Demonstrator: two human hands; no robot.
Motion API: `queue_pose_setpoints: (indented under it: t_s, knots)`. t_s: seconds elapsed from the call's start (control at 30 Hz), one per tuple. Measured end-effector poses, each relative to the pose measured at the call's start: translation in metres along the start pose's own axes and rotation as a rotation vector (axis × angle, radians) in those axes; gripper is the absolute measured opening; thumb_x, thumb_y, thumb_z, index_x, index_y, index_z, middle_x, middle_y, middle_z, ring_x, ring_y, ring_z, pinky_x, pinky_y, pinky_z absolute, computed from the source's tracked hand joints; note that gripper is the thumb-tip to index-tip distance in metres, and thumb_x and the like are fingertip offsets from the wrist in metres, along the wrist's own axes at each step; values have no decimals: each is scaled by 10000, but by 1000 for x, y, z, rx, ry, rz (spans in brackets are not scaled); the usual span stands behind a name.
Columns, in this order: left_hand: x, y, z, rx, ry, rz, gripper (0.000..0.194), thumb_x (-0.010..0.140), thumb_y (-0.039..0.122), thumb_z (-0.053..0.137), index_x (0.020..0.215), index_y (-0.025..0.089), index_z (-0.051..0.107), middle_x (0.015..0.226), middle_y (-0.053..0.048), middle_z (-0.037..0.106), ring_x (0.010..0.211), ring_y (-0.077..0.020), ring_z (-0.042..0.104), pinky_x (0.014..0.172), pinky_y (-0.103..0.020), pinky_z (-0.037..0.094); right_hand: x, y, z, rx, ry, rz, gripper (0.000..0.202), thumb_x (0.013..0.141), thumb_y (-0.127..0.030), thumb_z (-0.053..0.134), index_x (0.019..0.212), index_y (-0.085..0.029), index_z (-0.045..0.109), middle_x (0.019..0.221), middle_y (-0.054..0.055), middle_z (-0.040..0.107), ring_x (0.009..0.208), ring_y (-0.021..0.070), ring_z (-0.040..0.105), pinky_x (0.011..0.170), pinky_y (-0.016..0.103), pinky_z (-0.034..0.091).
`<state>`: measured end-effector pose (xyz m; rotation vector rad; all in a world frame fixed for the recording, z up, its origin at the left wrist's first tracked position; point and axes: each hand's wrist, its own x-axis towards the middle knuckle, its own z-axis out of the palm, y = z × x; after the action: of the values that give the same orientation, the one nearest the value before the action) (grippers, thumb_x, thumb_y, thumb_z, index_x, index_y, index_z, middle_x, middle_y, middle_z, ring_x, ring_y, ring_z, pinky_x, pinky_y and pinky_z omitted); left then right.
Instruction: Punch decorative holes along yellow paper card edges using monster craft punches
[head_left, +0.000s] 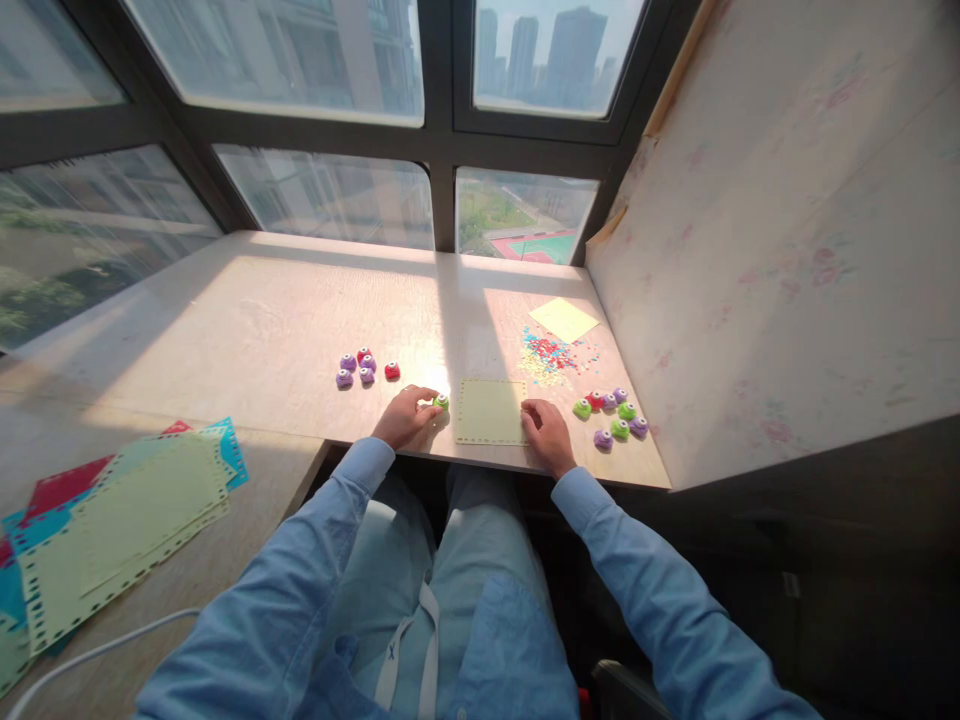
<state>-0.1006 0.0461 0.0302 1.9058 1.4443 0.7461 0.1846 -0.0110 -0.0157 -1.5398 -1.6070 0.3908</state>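
Note:
A pale yellow-green sheet of paper (491,412) lies flat near the table's front edge, with small holes punched along its borders. Left of it, my left hand (409,415) has its fingers closed on a small green craft punch (441,402). My right hand (546,432) is at the sheet's right edge, thumb and fingers curled together over the border. Several purple and red craft punches (366,365) stand beyond my left hand. To the right of my right hand is another group of green, purple and red punches (619,427).
Red, blue and yellow paper bits (551,352) are scattered at the right, beside a yellow paper piece (564,320). Punched coloured sheets (135,510) overlap on the left surface, near a white cable (135,635). Windows and a papered wall (772,250) bound the table.

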Motion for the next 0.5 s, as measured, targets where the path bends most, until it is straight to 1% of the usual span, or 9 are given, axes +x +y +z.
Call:
queue_pose_setpoints:
  t_s: [0.07,0.13,0.2,0.3,0.4,0.5]
  knots:
    - [-2,-2,0,-68,18,-31,283,770,312,626,997,161,700,1026,-100,690,896,-203,621,795,-323,504,0,-1,0,1,4,3,283,851,-347,453,959,-170,647,972,97,662,942,225,582,895,398,478]
    - [-5,-1,1,-145,16,-75,306,782,322,614,1021,147,691,1011,-97,694,819,-180,626,759,-314,507,0,-2,-1,9,7,10,281,849,-351,460,959,-171,648,977,99,665,947,227,589,899,403,483]
    - [-8,3,3,-200,14,-105,325,774,341,634,1023,139,687,994,-90,698,747,-160,617,725,-306,508,-1,-5,-3,33,13,14,281,848,-353,472,965,-169,649,987,100,670,956,227,599,906,406,489]
    - [-14,15,8,-243,39,-105,328,737,375,693,968,143,694,954,-73,705,683,-141,594,669,-287,497,-3,-10,-7,85,59,-4,268,857,-343,479,962,-168,653,1002,94,678,974,220,614,906,399,494]
    - [-24,29,18,-299,68,-105,330,748,429,706,917,146,695,902,-65,704,631,-131,574,596,-268,468,-9,-18,-11,122,126,-30,241,870,-333,485,911,-173,660,957,82,686,949,207,623,866,374,502]
    - [-36,45,36,-331,120,-89,339,768,444,715,954,161,691,927,-61,711,654,-132,583,615,-265,474,-21,-28,-10,180,142,21,251,882,-361,501,886,-171,665,933,78,691,878,188,630,774,336,513]
